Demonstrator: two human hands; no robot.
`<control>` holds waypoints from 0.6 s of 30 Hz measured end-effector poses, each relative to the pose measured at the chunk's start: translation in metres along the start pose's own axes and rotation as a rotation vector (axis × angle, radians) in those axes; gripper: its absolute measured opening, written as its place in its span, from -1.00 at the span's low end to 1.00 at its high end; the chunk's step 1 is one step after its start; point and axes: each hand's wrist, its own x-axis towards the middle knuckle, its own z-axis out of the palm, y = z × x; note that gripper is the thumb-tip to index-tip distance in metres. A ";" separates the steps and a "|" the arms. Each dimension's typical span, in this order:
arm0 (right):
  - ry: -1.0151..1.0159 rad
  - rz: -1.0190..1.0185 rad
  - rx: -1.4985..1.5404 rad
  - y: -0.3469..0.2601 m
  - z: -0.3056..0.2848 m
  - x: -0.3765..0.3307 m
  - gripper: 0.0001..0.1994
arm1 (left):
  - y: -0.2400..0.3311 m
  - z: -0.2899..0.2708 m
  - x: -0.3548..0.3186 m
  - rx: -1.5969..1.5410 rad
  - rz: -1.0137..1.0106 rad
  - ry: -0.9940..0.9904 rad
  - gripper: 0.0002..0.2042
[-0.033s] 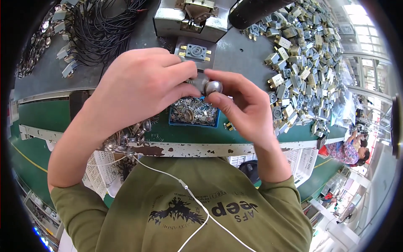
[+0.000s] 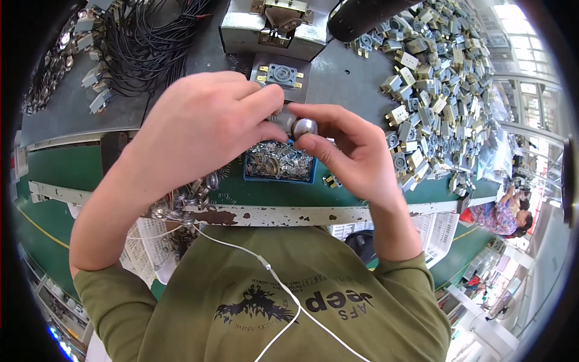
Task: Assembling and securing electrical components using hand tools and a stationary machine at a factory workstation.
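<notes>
Between the thumb and fingers of my right hand is a domed, shiny silver metal cap. My left hand is closed beside it, thumb and fingertips brought together against the cap's left side; whatever they pinch is hidden. Just below both hands stands a small blue tray full of tiny metal parts. Beyond my fingers, a grey rectangular switch-like block with brass tabs lies on a metal plate in front of a steel fixture.
Many similar grey blocks are heaped on the right. Black cables lie in a bundle at the far left. Metal rings gather by the table's front edge. A dark cylinder juts in at the top. Another person sits far right.
My right hand and the silver cap have shifted very slightly left. The left hand has barely moved.
</notes>
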 end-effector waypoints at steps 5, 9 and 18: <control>-0.283 0.127 -0.091 0.000 -0.010 0.015 -0.65 | -0.004 0.005 -0.004 0.127 0.038 -0.091 -0.77; -0.032 -0.014 -0.110 0.003 -0.023 0.010 -0.62 | -0.005 -0.007 -0.001 0.052 0.045 -0.231 -0.82; 0.552 -0.711 -0.026 -0.020 -0.041 0.056 -0.64 | -0.045 0.010 0.038 -0.063 -0.238 -0.321 -0.71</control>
